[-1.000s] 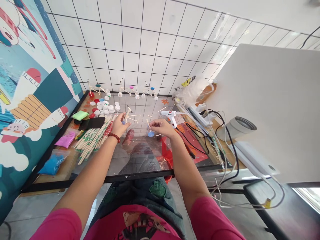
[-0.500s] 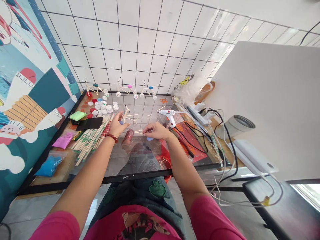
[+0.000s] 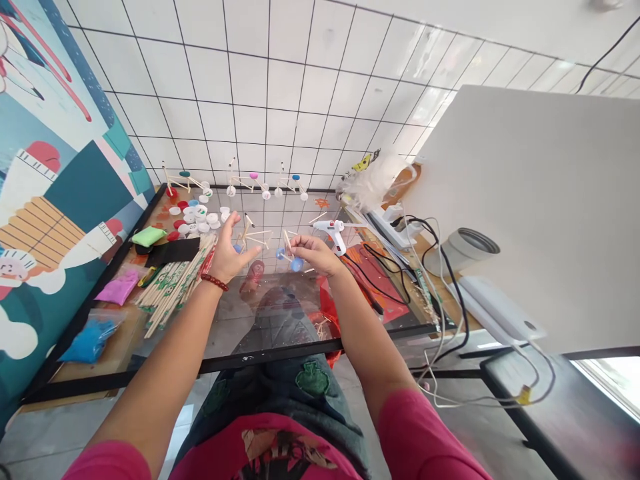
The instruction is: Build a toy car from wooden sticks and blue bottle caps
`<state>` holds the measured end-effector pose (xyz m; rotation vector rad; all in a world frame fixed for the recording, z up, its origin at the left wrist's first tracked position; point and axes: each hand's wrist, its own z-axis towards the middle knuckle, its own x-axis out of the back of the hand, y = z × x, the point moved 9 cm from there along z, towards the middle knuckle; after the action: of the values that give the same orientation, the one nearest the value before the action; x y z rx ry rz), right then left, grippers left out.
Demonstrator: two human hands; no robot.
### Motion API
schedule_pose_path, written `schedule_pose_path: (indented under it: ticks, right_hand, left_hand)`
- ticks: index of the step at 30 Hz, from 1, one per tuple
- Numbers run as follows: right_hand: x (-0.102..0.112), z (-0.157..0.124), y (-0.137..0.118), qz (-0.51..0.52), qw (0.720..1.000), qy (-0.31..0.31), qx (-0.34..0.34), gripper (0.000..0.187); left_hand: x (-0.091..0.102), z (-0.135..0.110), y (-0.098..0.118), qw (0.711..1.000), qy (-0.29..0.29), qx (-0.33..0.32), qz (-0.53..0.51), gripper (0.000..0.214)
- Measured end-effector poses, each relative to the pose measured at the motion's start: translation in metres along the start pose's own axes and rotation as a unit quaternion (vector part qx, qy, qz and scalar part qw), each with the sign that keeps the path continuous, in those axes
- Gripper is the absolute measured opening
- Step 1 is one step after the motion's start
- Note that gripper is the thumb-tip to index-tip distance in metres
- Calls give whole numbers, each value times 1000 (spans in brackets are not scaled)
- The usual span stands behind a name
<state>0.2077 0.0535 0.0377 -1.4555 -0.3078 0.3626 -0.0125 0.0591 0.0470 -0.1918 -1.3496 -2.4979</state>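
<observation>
My left hand (image 3: 226, 255), a red bead bracelet on its wrist, is open with thumb and fingers spread beside a small frame of wooden sticks (image 3: 256, 235). That frame has a dark-tipped stick rising from it, and a blue cap (image 3: 237, 249) shows at its base near my palm. Between the closed fingertips of my right hand (image 3: 316, 254) is a short wooden stick (image 3: 287, 241), tilted nearly upright. Just below these fingers sits another blue cap (image 3: 297, 265). A white glue gun (image 3: 331, 230) lies just beyond my right hand.
Stick bicycles with cap wheels (image 3: 255, 183) line the back edge. Loose caps (image 3: 200, 217), wooden sticks (image 3: 175, 287) and clay packs (image 3: 119, 285) occupy the left side. Cables (image 3: 385, 267) and a red mat (image 3: 380, 280) lie right. The glass tabletop (image 3: 235, 320) has a black front edge.
My left hand has spread its fingers away from the stick frame. My right hand has turned its stick from lying flat to nearly upright, uncovering blue caps.
</observation>
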Motion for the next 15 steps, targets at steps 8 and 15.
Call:
schedule_pose_path:
  ticks: [8,15]
  right_hand:
    - [-2,-1,7,37,999,-4,-39,29]
    - [-17,-3,26,8,992,-70,-106,36]
  left_hand:
    - [16,-2,11,994,102,28,30,73]
    - [20,-2,6,992,123,28,29,57]
